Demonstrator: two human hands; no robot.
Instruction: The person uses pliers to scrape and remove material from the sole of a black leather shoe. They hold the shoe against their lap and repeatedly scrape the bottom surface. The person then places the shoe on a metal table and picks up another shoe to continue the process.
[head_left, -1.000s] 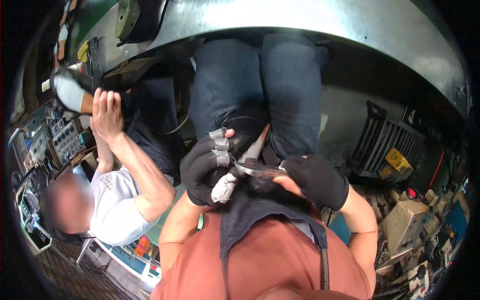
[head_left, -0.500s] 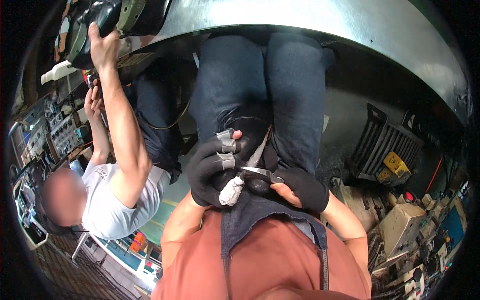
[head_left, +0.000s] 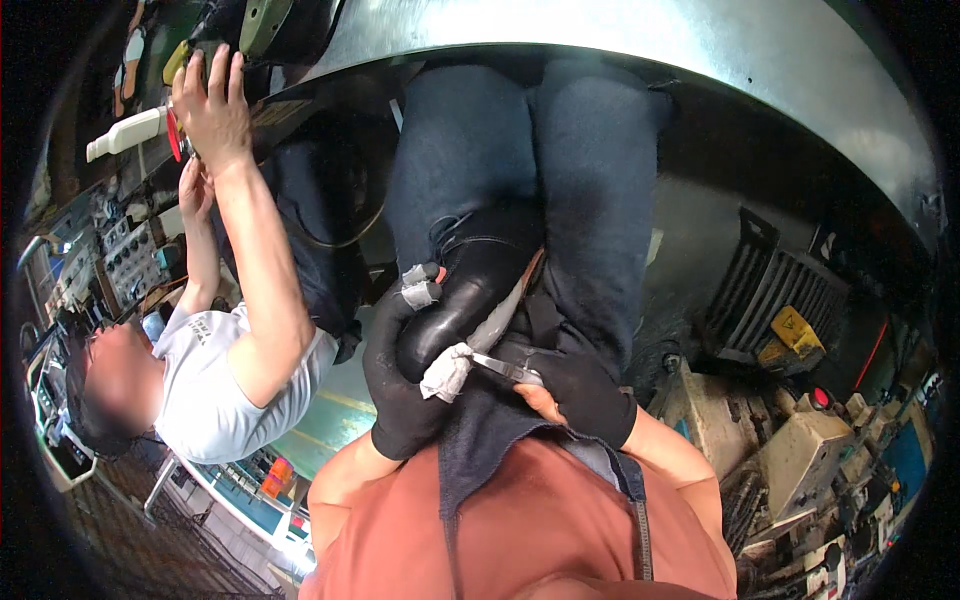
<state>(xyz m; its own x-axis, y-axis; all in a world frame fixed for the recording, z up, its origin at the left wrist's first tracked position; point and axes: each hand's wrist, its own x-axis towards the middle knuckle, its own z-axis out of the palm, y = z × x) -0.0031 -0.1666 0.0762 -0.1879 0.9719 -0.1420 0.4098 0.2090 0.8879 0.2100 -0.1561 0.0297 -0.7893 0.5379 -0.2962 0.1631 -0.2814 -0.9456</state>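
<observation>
Across the lap: black shoe (head_left: 450,312) lying aslant between the thighs, glossy rounded toe pointing toward the person's body and left; pale strip (head_left: 494,323) along its right side, brown edge farther up.
Left hand: left hand (head_left: 393,385) in a black glove, curled around the toe end of the shoe and holding it; grey tape (head_left: 420,294) bands the fingers.
Thumb: white wrapping (head_left: 447,373), bulky and creased, beside the toe.
Right hand: right hand (head_left: 588,395), also black-gloved, closed on a slim metal tool (head_left: 506,370), bare thumb showing below it.
Tool tip: angled toward the white wrapping, close to the pale strip; whether it touches the shoe, cannot tell.
Clothing: dark trousers (head_left: 600,150), dark apron (head_left: 475,440) over a reddish shirt (head_left: 540,520).
Ahead: counter (head_left: 620,30) of bare metal, edge curving past the knees.
Left side: co-worker in a white shirt (head_left: 215,390), one raised hand (head_left: 213,118) spread near a white bottle (head_left: 125,135).
Right side: dark slatted rack (head_left: 770,292), yellow piece (head_left: 797,328) against its lower part; pale block (head_left: 805,455) among clutter nearer the person.
</observation>
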